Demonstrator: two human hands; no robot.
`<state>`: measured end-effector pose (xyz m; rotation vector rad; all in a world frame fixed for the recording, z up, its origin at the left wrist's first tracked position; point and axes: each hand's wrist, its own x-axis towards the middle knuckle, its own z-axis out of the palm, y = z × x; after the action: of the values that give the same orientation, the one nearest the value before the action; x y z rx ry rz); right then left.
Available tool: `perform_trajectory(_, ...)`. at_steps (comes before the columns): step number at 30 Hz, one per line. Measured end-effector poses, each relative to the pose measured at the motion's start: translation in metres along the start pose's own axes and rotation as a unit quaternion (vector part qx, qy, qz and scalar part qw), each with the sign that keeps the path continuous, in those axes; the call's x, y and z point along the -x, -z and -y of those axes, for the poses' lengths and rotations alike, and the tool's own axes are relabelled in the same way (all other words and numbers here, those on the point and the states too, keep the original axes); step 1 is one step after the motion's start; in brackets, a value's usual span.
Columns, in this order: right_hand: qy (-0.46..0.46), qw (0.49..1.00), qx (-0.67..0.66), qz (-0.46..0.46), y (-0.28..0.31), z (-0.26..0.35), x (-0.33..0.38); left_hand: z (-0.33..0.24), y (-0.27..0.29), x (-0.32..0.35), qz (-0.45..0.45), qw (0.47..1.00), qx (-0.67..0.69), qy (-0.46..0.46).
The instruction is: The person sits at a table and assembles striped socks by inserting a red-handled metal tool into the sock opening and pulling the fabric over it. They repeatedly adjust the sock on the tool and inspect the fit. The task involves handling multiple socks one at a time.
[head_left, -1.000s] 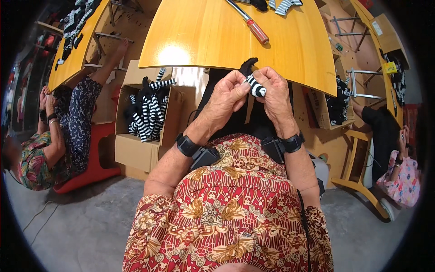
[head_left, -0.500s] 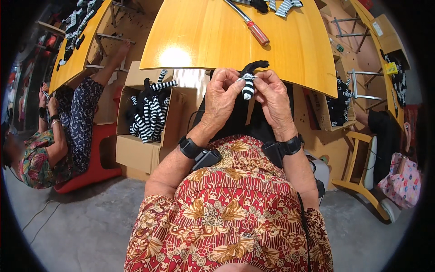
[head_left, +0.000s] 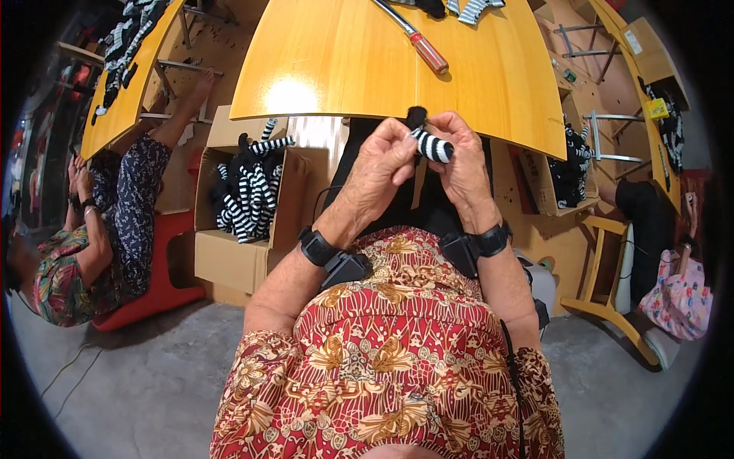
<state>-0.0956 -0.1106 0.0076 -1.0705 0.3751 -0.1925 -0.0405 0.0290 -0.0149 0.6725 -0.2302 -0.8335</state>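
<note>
A small black-and-white striped knitted piece [head_left: 430, 144] with a black end is pinched between both hands just below the near edge of the yellow wooden table [head_left: 367, 69]. My left hand [head_left: 380, 167] grips its left side with thumb and fingers. My right hand [head_left: 461, 161] holds the right side from behind. Both wrists wear black bands with small black boxes.
A red-handled screwdriver [head_left: 417, 40] and striped pieces [head_left: 470, 9] lie on the table's far side. An open cardboard box [head_left: 237, 222] of striped knitted items stands to my left. A person [head_left: 92, 229] sits at left, another [head_left: 677, 283] at right by a box [head_left: 562, 172].
The striped piece has turned from upright to lying sideways between my fingers, and both hands have shifted slightly left and closer together.
</note>
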Motion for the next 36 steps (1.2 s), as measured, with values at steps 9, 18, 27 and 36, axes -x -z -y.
perform_trajectory(9,-0.090,0.985,-0.111,0.095,0.013,-0.009,0.003,-0.014,-0.002,0.003,-0.036,0.993,-0.111,-0.028)
perform_trajectory(18,0.040,0.996,-0.059,0.061,0.011,-0.007,0.006,-0.008,-0.005,0.003,-0.081,0.966,-0.240,-0.053)
perform_trajectory(27,0.032,0.997,-0.057,0.027,0.001,-0.003,0.005,-0.006,-0.016,0.001,-0.147,0.982,-0.108,-0.050)
perform_trajectory(36,0.081,0.997,-0.001,-0.007,-0.004,0.004,0.001,-0.005,-0.006,-0.005,-0.036,0.997,-0.063,0.011)
